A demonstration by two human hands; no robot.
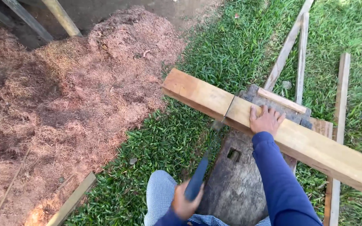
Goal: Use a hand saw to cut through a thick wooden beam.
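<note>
A long pale wooden plank (315, 146) lies slanted across a dark weathered wooden block (235, 184). My right hand (266, 120) rests flat on top of the plank with its fingers spread, just right of a thin cut line (229, 109). My left hand (184, 203) is closed around the blue handle of a hand saw (198, 180). The saw's blade runs up from it to the plank's near edge at the cut. My knee in checked trousers (160, 193) is beside the left hand.
A wide heap of reddish sawdust (63, 104) covers the ground to the left. Several thin wooden slats (301, 54) lie on the grass (227, 50) beyond and to the right of the plank. Another slat (72, 201) lies at the heap's near edge.
</note>
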